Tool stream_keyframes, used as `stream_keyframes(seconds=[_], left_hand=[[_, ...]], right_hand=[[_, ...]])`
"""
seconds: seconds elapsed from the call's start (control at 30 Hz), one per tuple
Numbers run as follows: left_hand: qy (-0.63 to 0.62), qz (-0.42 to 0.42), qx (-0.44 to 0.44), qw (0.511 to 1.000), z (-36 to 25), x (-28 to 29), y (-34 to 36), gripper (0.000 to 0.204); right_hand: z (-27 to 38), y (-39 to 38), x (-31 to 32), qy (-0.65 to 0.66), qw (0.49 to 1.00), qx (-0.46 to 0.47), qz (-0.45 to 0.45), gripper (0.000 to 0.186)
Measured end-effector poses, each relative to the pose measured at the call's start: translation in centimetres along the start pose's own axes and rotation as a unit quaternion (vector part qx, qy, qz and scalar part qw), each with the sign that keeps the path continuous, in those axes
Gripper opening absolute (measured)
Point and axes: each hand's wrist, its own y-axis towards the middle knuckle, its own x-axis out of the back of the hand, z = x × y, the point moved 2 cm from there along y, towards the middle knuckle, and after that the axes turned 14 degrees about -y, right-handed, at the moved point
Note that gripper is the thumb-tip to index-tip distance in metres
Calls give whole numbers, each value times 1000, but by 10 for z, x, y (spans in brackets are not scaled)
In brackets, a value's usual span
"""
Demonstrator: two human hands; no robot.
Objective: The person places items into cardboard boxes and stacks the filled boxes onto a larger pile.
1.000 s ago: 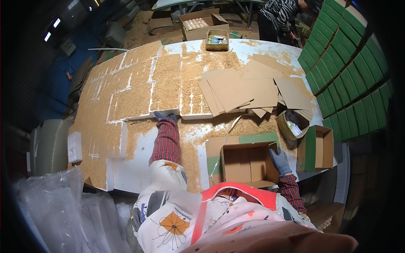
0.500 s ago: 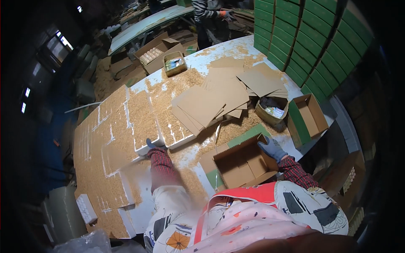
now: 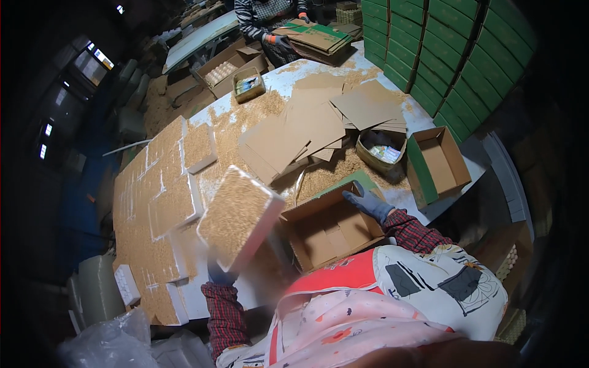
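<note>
My gloved left hand grips the near end of a white foam tray topped with a layer of tan, husk-like bits. The tray is lifted and tilted, slightly blurred, just left of an open cardboard box. My right hand, also gloved in grey-blue, holds the right side of that box at its far corner, fingers over the rim. Inside, the box shows only bare brown cardboard. Part of my left hand is hidden beneath the tray.
More husk-topped trays cover the table's left side. Flat cardboard sheets lie beyond the box. A basket of packets and a second open box stand at right, before stacked green boxes. Across the table, a person holds flattened cardboard.
My left hand has lifted a tray off the table and brought it toward the box. My right hand stays on the box. The person opposite now holds flattened cardboard over the table's far edge.
</note>
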Motion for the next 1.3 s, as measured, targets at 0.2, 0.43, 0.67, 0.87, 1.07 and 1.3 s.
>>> stream_keyframes(seconds=[0.2, 0.43, 0.67, 0.87, 1.07, 1.3], left_hand=[[93, -55, 202, 973, 88, -66, -38, 51], [267, -86, 184, 942, 104, -99, -24, 53], [501, -114, 160, 843, 147, -102, -2, 39], [716, -58, 157, 677, 172, -82, 16, 51], [904, -141, 131, 381, 220, -76, 29, 59], [831, 87, -152, 528, 148, -148, 90, 45]], right_hand=[[-28, 35, -28, -91, 945, 298, -99, 45], [2, 28, -10, -69, 978, 157, 118, 45], [-24, 54, 23, 7, 983, 88, 158, 60], [-89, 143, 125, -460, 879, -109, -70, 37], [-104, 160, 112, -544, 829, -126, -21, 22], [-126, 118, 129, -271, 933, -24, -234, 34]])
